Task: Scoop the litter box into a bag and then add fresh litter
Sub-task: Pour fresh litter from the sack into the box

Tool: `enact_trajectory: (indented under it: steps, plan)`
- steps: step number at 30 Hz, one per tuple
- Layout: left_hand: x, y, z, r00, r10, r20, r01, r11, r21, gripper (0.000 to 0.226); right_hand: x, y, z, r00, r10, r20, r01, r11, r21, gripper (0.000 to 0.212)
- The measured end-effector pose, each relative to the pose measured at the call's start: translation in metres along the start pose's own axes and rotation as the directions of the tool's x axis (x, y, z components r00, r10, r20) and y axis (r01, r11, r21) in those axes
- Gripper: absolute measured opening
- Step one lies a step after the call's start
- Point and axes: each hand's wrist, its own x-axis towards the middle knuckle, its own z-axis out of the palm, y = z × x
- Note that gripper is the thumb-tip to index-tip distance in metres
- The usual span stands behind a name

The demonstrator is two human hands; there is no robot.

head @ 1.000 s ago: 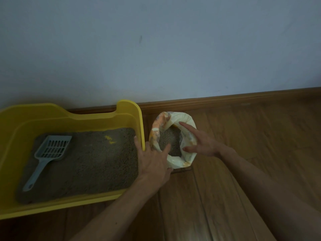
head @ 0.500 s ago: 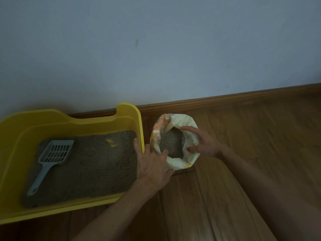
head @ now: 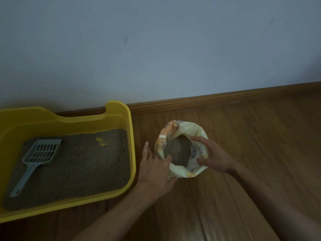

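Gripped the rolled rim of the litter bag (head: pixel 182 150) with left hand (head: pixel 154 168) and right hand (head: pixel 212 156), right of the litter box (head: pixel 121 117); scoop (head: pixel 37 157) lay inside, fresh litter seemingly not yet poured.

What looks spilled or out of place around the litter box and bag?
No spill shows on the floor. The only oddity: small yellow flecks on the grey litter near the litter box back right corner.
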Motion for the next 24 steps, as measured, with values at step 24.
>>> enact_trajectory:
  steps: [24]
  plan:
    - [0.003,0.004,0.073,0.994,-0.037,-0.099,-0.052,0.649,-0.759,0.053,-0.023,0.031,0.002,0.995,-0.084,0.06,0.086,0.996,-0.023,0.115]
